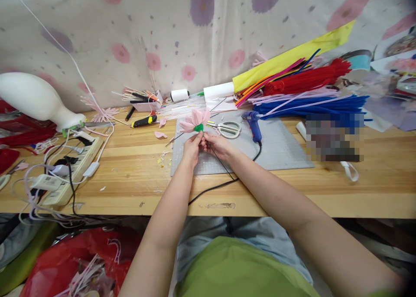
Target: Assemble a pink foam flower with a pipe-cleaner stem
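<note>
A pink flower [195,121] with a green base is held upright over the grey cutting mat [276,154]. My left hand [193,148] pinches it just under the green part. Close against it, my right hand [217,145] has its fingers closed at the same spot, where a thin dark stem runs down toward me. The fingertips overlap, so exactly what each one grips is partly hidden. Scissors [229,129] lie on the mat just beyond my right hand. Farther right is a blue glue gun [254,125], its black cord trailing across the table.
Loose pink petals [160,135] and a yellow-black utility knife [144,121] lie left of the mat. A power strip [76,171] with tangled cables sits on the left. Bundles of blue pipe cleaners [312,106] and red pipe cleaners [308,78] line the back right.
</note>
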{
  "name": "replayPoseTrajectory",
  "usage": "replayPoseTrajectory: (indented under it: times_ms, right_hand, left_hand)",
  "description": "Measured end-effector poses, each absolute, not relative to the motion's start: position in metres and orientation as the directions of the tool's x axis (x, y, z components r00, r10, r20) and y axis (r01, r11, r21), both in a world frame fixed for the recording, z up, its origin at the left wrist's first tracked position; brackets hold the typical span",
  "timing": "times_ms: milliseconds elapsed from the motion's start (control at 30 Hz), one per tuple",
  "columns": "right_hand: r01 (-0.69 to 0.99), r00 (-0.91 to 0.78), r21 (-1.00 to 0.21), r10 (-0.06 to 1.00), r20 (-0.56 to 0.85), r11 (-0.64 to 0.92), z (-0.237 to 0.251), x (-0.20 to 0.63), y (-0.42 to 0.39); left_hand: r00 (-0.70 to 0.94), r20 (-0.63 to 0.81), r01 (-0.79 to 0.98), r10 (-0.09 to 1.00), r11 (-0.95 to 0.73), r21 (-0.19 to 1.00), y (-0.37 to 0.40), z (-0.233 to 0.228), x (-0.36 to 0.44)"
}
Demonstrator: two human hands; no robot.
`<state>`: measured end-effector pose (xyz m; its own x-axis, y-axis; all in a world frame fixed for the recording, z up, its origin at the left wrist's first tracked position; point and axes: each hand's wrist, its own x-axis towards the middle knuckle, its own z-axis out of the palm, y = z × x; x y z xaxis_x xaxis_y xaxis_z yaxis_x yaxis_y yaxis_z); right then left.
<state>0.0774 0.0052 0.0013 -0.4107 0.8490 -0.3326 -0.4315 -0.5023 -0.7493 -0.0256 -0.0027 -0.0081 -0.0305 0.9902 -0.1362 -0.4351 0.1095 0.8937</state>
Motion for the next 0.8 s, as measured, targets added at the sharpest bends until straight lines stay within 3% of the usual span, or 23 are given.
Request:
replayPoseTrajectory:
  times_ms: [300,433,533,700,800]
  right_hand:
    - [-0.337,-0.481,-0.802,0.822,-0.304,-0.493,0.002,0.075,0.002]
    - [-0.138,-0.393,-0.938,0.887,-0.244,-0.319,0.008,0.085,0.006]
    - [0.022,-0.331,-0.985,0.929,-0.166,-0.169,0.018,0.101,0.009]
    - [0.089,-0.527,-0.996,0.847,-0.066,-0.023,0.053,0.15,0.006]
    - [0.19,-0.63,-0.98,0.773,-0.079,0.055,0.075,0.189,0.004]
  left_hand:
    - [-0.042,-0.188,-0.469,0.981,0.147,0.871,0.003,-0.002,-0.031]
    - [-0.198,-0.157,-0.485,0.968,0.042,0.874,0.01,0.003,-0.034]
    - [-0.222,-0.179,-0.476,0.958,0.054,0.878,0.014,0.008,-0.036]
    - [-0.189,-0.282,-0.451,0.941,0.172,0.876,0.021,0.017,-0.034]
    - [-0.193,-0.316,-0.464,0.929,0.198,0.863,0.028,0.024,-0.033]
